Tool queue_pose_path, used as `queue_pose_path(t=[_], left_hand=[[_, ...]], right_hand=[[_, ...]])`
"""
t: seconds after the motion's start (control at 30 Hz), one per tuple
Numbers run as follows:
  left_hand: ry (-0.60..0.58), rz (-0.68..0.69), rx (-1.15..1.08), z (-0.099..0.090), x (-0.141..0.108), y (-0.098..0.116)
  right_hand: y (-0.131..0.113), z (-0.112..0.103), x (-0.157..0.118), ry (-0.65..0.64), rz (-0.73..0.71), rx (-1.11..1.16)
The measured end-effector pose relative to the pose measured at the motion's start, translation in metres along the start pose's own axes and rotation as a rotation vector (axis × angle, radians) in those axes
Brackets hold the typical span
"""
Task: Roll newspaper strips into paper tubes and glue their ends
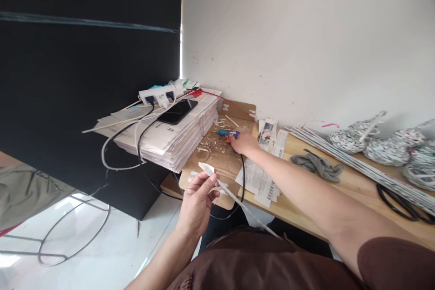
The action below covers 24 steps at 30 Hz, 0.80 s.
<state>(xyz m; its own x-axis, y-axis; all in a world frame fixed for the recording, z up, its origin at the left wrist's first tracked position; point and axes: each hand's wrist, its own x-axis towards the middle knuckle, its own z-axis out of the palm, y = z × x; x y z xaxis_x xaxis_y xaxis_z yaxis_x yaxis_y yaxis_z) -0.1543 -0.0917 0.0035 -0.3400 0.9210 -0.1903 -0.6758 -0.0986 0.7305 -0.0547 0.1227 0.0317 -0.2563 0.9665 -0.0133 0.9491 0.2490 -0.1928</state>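
Between the thumb and fingers of my left hand (pixel 199 199) is a rolled paper stick (pixel 246 208), with a loose white pointed paper flap at its upper end. The stick slants down to the right, toward my lap. My right hand (pixel 245 143) is stretched forward and closed around a blue glue gun (pixel 224 132) with an orange trigger. Its nozzle points left, over a brown cardboard sheet (pixel 222 167) strewn with paper scraps and dried glue. From the glue gun a black cord loops down past the table edge.
To the left, a tall newspaper stack (pixel 190 145) bears a phone (pixel 178 111), a white power strip (pixel 159 94) and cables. Newspaper strips (pixel 261 176), a grey cloth (pixel 317 164), long paper sticks (pixel 350 161), black-handled scissors (pixel 397 203) and woven paper pieces (pixel 387 149) lie rightward. A wall stands behind.
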Motion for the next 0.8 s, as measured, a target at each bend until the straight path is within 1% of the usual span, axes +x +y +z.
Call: queue_pose_path(t=[0.27, 0.37, 0.43, 0.53, 0.6, 0.63, 0.7, 0.73, 0.77, 0.8], left_hand=[[-0.006, -0.008, 0.016, 0.002, 0.001, -0.002], [-0.021, -0.001, 0.022, 0.006, 0.001, -0.002], [-0.029, 0.015, 0.021, 0.01, 0.002, 0.0], [-0.043, 0.044, 0.022, 0.016, 0.004, 0.004], [-0.059, 0.059, 0.021, 0.02, 0.005, 0.006], [-0.068, 0.065, 0.019, 0.023, 0.006, 0.007], [-0.089, 0.074, 0.01, 0.028, 0.007, 0.007], [-0.102, 0.075, 0.005, 0.032, 0.007, 0.007], [-0.117, 0.073, 0.002, 0.035, 0.007, 0.006], [-0.132, 0.067, 0.002, 0.039, 0.007, 0.005]], right_hand=[[-0.005, 0.0, -0.01, -0.025, -0.019, -0.02], [-0.005, -0.005, -0.015, -0.033, -0.028, -0.001], [-0.004, -0.014, -0.02, -0.034, -0.045, 0.02], [0.003, -0.031, -0.041, -0.029, -0.103, 0.073], [0.01, -0.04, -0.066, -0.059, -0.176, 0.138], [0.015, -0.042, -0.082, -0.123, -0.237, 0.219], [0.023, -0.041, -0.115, -0.421, -0.328, 0.679], [0.027, -0.039, -0.13, -0.505, -0.335, 0.827], [0.031, -0.037, -0.144, -0.498, -0.332, 0.939], [0.033, -0.034, -0.156, -0.434, -0.296, 1.024]])
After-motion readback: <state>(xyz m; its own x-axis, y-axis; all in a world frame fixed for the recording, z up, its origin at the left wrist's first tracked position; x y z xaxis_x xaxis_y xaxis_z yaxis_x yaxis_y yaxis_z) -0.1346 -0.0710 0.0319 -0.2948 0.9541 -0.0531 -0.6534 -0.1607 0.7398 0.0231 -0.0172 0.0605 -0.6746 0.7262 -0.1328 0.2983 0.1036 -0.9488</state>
